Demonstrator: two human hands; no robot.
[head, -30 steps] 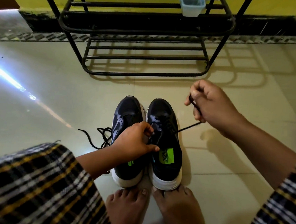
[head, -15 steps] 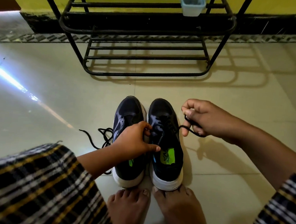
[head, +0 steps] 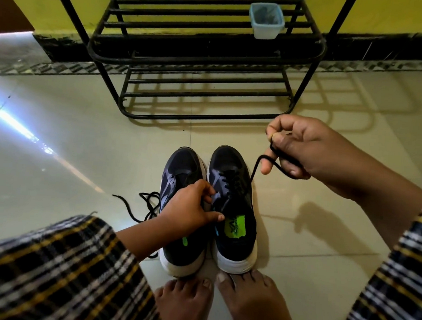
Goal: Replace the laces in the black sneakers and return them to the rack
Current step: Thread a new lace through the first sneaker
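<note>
Farthest to your left a loose black lace [head: 140, 206] lies tangled on the tiled floor [head: 68, 150], just beside the left sneaker [head: 182, 182]; it is limp cord and will kink and snag on itself, so when you come to it, take it by its stiff tip rather than the middle. Your left hand [head: 188, 212] rests over the tongue area between the two shoes, fingers curled and pinching at the inner edge of the right sneaker [head: 231, 211], which steadies it; what exactly sits between thumb and finger is too dark to tell. The pair stands side by side, toes pointing at the rack [head: 207, 57], heels touching your bare toes. The shoes look light, with soft fabric uppers that will fold under pressure, so holding near the eyelets, as you do, seems the firm place. Moving right, a lace [head: 257, 166] rises from the right sneaker's eyelets up to your right hand [head: 303, 148], which is raised above and beside the shoe, fingers clenched around a loop of the cord with the end pinched near thumb and forefinger. That cord is thin and somewhat slippery, so a pinch close to the tip gives you the best aim for an eyelet. Beyond, the rack's bars are bare of shoes, and a small plastic tub [head: 266, 20] sits on its upper shelf; both sneakers are yet to go back
</note>
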